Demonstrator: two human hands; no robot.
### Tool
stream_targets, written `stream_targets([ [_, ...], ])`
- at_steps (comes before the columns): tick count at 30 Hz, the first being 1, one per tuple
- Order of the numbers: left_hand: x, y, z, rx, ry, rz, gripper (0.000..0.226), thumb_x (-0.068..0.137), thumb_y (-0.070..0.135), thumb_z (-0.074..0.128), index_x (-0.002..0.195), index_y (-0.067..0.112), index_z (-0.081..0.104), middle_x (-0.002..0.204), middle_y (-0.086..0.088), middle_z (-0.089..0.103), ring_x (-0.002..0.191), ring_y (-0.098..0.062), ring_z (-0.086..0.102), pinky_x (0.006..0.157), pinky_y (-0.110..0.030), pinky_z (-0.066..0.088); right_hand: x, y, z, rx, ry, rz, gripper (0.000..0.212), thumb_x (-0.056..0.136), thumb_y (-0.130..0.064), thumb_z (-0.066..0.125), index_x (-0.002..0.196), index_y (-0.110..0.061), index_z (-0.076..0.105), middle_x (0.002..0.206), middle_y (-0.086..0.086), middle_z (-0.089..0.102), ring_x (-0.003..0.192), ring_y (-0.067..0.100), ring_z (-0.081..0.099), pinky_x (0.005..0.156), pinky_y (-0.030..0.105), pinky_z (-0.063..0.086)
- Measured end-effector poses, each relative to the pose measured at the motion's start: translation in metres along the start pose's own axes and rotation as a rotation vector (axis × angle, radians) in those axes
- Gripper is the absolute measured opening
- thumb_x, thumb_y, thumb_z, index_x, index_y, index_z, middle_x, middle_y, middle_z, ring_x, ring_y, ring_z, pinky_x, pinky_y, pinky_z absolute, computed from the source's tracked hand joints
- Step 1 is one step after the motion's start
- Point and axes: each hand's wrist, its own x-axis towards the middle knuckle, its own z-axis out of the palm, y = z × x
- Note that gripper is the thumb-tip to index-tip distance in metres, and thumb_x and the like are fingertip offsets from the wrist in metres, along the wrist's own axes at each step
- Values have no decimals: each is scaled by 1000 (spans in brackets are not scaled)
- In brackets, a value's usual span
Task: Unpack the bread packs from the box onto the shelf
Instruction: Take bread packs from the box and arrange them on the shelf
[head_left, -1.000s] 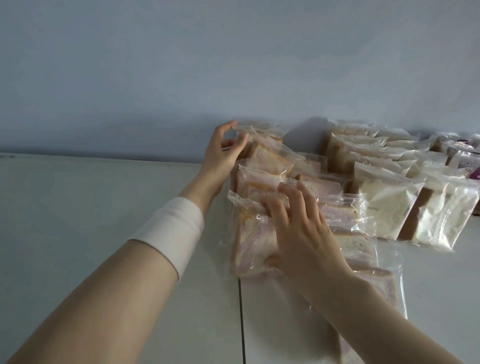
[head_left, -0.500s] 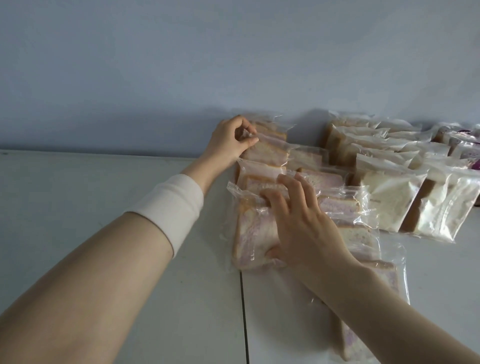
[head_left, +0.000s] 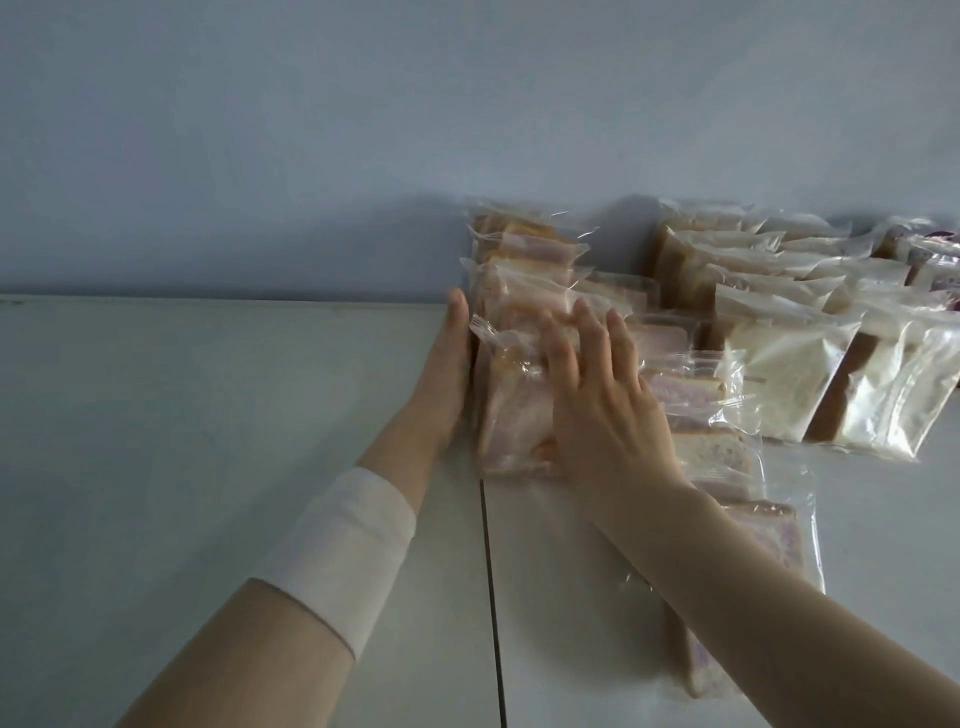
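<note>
**Both hands squaring up a row of bread packs on the shelf**

The front bread pack (head_left: 511, 415) is a clear, crinkly bag holding pinkish-purple sliced bread. It leans back against the row of bread packs (head_left: 519, 270) behind it. The row runs from mid-shelf to the back edge of the shelf (head_left: 208, 441), where it meets the wall (head_left: 363, 130).

Your right hand (head_left: 608, 415) lies flat on the face of the front pack with its fingers straight and spread, grasping nothing. Your left hand (head_left: 441, 379) is also released, fingers straight and together. It stands on edge against the left side of the row, with a white cuff (head_left: 343, 551) on the forearm.

To do this well, use the left hand as a fence and press gently with the right palm. The bread is soft and would likely dent, and the loose film looks slippery. Push toward the back edge so the packs stand evenly.

A second line of the same bread (head_left: 769, 540) lies flatter under your right forearm and reaches toward the near edge. Further right, pale bread packs (head_left: 779, 384) stand in rows toward the back right corner. A dark seam (head_left: 491, 597) in the shelf runs from below the front pack to the near edge.
</note>
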Motion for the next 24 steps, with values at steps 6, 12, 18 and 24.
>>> stream_targets([
  [6, 6, -1, 4, -14, 34, -57, 72, 89, 66, 16, 143, 21, 33, 143, -12, 45, 130, -25, 45, 113, -45, 30, 9, 0, -3, 40, -75, -46, 89, 86, 2, 45, 145, -16, -19, 153, 19, -18, 140, 44, -16, 113, 48, 27],
  [12, -14, -12, 8, -27, 291, 263, 76, 83, 69, 25, 144, 24, 30, 149, -5, 36, 137, -22, 35, 115, -47, 24, 9, 2, -8, 173, -90, 52, 102, 82, 7, 52, 144, -30, -20, 145, 23, -37, 141, 45, -11, 109, 44, 33],
  [18, -22, -28, 32, 216, 594, 378, 62, 89, 52, 22, 127, 16, 55, 127, -4, 60, 115, -9, 57, 97, -24, 46, 15, 5, -8, 219, -106, -1, 102, 80, 8, 56, 146, -21, -17, 151, 21, -24, 131, 36, 38, 94, 35, 45],
  [24, -16, -27, 31, 363, 667, 511, 57, 91, 41, 22, 125, 10, 56, 127, -6, 60, 120, -15, 54, 103, -27, 41, 15, 12, -3, 154, -58, -119, 89, 86, 0, 52, 146, -11, -13, 151, 23, -21, 140, 38, 22, 107, 35, 36],
])
